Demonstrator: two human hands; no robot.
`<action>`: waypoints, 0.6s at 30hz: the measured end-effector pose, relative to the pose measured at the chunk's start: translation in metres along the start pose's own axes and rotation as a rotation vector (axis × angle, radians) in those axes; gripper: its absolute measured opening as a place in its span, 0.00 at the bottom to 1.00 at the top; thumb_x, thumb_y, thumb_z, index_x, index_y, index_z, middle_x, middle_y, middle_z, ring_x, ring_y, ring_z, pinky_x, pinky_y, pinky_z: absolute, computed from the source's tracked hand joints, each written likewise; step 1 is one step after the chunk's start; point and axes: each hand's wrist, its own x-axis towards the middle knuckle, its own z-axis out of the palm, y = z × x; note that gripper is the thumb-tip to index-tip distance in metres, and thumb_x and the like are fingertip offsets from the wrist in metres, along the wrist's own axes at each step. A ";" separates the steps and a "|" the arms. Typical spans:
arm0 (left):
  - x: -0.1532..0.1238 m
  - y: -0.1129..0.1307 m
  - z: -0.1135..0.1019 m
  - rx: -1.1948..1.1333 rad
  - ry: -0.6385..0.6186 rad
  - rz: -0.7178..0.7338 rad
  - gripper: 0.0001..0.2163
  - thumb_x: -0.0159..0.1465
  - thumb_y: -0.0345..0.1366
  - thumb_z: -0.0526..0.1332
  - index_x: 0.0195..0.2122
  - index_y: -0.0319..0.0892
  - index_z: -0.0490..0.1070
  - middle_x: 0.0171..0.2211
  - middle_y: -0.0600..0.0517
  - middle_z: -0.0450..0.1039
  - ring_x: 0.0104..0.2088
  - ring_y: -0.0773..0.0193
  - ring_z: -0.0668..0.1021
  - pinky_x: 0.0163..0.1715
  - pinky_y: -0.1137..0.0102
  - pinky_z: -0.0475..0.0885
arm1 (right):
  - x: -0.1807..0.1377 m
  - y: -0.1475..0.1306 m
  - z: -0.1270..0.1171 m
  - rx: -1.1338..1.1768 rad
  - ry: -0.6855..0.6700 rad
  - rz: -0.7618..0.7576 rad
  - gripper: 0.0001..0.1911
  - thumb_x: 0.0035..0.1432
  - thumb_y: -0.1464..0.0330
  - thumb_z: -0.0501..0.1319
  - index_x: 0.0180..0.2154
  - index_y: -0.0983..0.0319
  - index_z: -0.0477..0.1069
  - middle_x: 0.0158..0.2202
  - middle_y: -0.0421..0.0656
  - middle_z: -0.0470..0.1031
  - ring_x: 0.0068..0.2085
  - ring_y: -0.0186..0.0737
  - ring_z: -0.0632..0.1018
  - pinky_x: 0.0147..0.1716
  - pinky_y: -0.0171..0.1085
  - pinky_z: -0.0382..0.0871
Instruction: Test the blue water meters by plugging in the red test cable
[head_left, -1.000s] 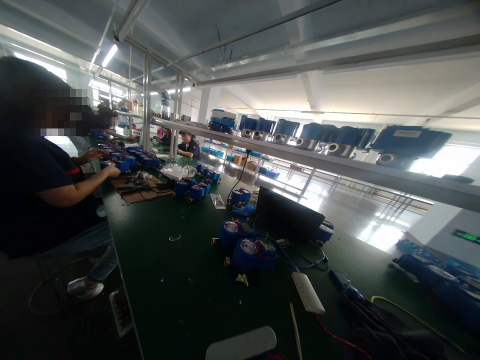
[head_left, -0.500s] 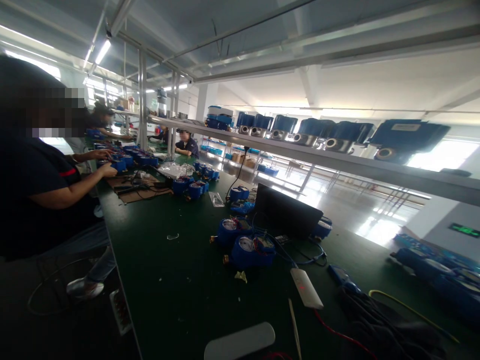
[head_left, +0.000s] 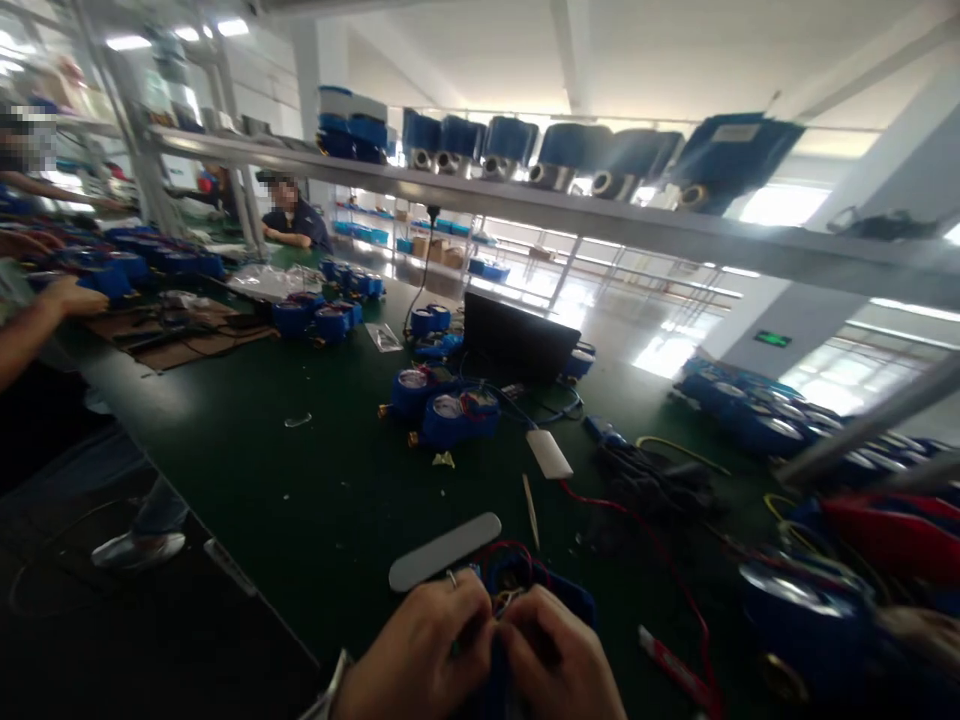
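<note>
as left hand (head_left: 421,652) and right hand (head_left: 556,658) clamp the blue meter (head_left: 573,606), its wiring seems in hand; next needs fine fingertip work.

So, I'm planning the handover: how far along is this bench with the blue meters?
Seemingly done: a row of meters lies lined up at the right. In hand: the left hand and right hand hold an open blue unit trailing red wires. Likely left: two wired meters by the laptop.
</note>
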 end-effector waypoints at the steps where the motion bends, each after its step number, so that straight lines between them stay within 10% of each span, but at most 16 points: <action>1: 0.001 0.001 -0.003 0.031 -0.010 0.025 0.05 0.63 0.29 0.52 0.31 0.42 0.64 0.30 0.53 0.70 0.31 0.66 0.73 0.33 0.72 0.64 | 0.001 -0.002 0.000 0.015 -0.008 0.011 0.08 0.53 0.69 0.56 0.23 0.61 0.68 0.23 0.37 0.68 0.26 0.32 0.69 0.26 0.29 0.61; 10: 0.018 0.003 -0.037 0.251 -0.193 0.320 0.04 0.58 0.27 0.55 0.27 0.41 0.64 0.26 0.55 0.67 0.25 0.69 0.69 0.26 0.73 0.60 | 0.001 -0.012 -0.003 0.070 -0.064 0.043 0.06 0.51 0.70 0.55 0.24 0.62 0.67 0.24 0.38 0.65 0.25 0.34 0.65 0.25 0.33 0.57; 18: -0.005 -0.005 -0.023 -0.196 0.117 0.000 0.10 0.64 0.41 0.55 0.31 0.42 0.71 0.27 0.55 0.72 0.27 0.68 0.74 0.28 0.75 0.69 | 0.000 -0.015 -0.004 0.135 -0.053 0.068 0.07 0.54 0.68 0.56 0.26 0.62 0.68 0.25 0.38 0.66 0.26 0.34 0.66 0.26 0.33 0.58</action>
